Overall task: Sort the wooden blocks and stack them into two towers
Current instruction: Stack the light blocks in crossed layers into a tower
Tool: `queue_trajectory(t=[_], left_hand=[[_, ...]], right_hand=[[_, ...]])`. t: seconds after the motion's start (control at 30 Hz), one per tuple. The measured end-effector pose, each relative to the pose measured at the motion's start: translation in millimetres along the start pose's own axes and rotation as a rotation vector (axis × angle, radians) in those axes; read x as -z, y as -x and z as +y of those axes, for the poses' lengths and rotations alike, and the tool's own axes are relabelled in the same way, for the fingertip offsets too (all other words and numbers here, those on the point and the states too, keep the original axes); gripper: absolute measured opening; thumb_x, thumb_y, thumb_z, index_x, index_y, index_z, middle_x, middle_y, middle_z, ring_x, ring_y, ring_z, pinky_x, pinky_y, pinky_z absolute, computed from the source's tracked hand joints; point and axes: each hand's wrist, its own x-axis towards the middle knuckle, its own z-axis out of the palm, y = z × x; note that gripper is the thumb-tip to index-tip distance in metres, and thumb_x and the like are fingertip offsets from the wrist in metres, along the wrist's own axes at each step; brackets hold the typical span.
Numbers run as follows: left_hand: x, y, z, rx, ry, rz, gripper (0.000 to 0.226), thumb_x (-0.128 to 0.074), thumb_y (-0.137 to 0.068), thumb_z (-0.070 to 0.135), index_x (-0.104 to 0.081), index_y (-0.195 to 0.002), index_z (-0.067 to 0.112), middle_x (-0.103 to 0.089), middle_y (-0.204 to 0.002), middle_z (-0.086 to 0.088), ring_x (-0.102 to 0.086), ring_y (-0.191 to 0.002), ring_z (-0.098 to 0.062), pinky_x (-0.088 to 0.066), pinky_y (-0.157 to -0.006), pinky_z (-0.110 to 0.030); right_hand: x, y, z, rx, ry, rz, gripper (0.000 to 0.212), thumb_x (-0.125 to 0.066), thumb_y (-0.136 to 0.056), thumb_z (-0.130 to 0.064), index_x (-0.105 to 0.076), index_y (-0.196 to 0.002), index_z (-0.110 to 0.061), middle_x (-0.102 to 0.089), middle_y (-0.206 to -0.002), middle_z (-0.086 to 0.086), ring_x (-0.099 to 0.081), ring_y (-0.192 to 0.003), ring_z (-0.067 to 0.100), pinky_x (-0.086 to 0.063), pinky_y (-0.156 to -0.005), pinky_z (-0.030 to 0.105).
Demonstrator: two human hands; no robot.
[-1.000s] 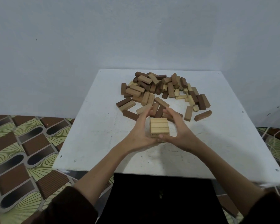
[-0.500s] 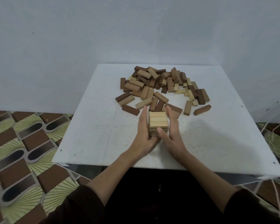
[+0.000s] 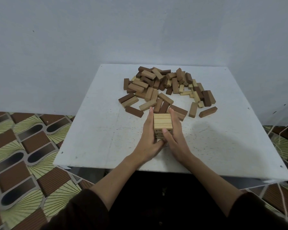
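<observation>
A short tower of light wooden blocks (image 3: pixel 162 121) stands near the middle of the white table (image 3: pixel 93 130), its top layer made of three blocks side by side. My left hand (image 3: pixel 149 140) lies flat against its left side. My right hand (image 3: pixel 175 138) presses its right side, thumb across the front face. Behind the tower lies a loose pile of light and dark brown blocks (image 3: pixel 166 87), spread across the far half of the table.
A dark block (image 3: pixel 134 111) and a brown block (image 3: pixel 207 112) lie apart at the pile's near edges. The table stands against a pale wall (image 3: pixel 140 30). Patterned floor tiles (image 3: pixel 23 146) show on the left, thin cords (image 3: pixel 283 143) at the right.
Both hands have closed in flat against the tower's sides, from a looser cupped hold a second ago. The camera view has shifted slightly.
</observation>
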Motion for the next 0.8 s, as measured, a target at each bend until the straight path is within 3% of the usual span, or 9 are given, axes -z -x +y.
queue_trajectory(t=[0.13, 0.23, 0.47, 0.67, 0.8], left_hand=[[0.0, -0.6, -1.5, 0.003, 0.01, -0.008, 0.095, -0.06, -0.085, 0.019, 0.009, -0.15, 0.028, -0.013, -0.154, 0.006, -0.018, -0.142, -0.01, -0.025, -0.115, -0.049], [-0.8, -0.9, -0.4, -0.006, 0.058, -0.015, 0.093, -0.057, -0.085, 0.019, 0.008, -0.151, 0.024, -0.018, -0.151, 0.007, -0.023, -0.139, -0.005, -0.029, -0.114, -0.044], [-2.2, -3.0, -6.0, -0.024, 0.065, 0.005, 0.092, -0.057, -0.082, 0.031, 0.005, -0.149, 0.039, -0.022, -0.151, 0.007, -0.028, -0.14, -0.018, -0.031, -0.11, -0.054], [0.6, 0.6, -6.0, -0.033, 0.11, 0.01, 0.076, -0.053, -0.089, 0.035, -0.006, -0.149, 0.039, -0.015, -0.156, 0.009, -0.018, -0.144, -0.018, -0.024, -0.114, -0.054], [4.0, 3.5, -7.2, -0.1, 0.148, -0.014, 0.07, -0.046, -0.093, 0.031, -0.006, -0.151, 0.035, -0.016, -0.157, 0.0, -0.02, -0.144, -0.027, -0.022, -0.112, -0.061]], right_hand=[[-0.6, -0.2, 0.8, -0.011, -0.014, -0.014, 0.069, -0.036, -0.091, -0.04, -0.005, -0.151, -0.021, -0.012, -0.149, -0.018, -0.012, -0.137, -0.004, -0.014, -0.113, 0.028], [-0.9, -0.6, 2.3, -0.014, -0.022, -0.015, 0.074, -0.033, -0.088, -0.049, -0.006, -0.151, -0.022, -0.013, -0.153, -0.014, -0.013, -0.14, 0.001, -0.016, -0.116, 0.034], [-0.8, -0.6, 1.9, -0.013, 0.002, -0.01, 0.077, -0.031, -0.086, -0.054, -0.007, -0.151, -0.02, -0.019, -0.154, -0.005, -0.018, -0.139, 0.01, -0.021, -0.115, 0.045], [-0.2, -0.1, 1.4, -0.006, -0.007, -0.001, 0.079, -0.033, -0.085, -0.052, -0.009, -0.151, -0.017, -0.02, -0.153, -0.003, -0.021, -0.138, 0.012, -0.024, -0.114, 0.046], [0.3, 0.8, 1.0, -0.008, -0.018, -0.009, 0.08, -0.035, -0.084, -0.053, -0.009, -0.151, -0.016, -0.021, -0.153, -0.004, -0.021, -0.138, 0.012, -0.024, -0.114, 0.046]])
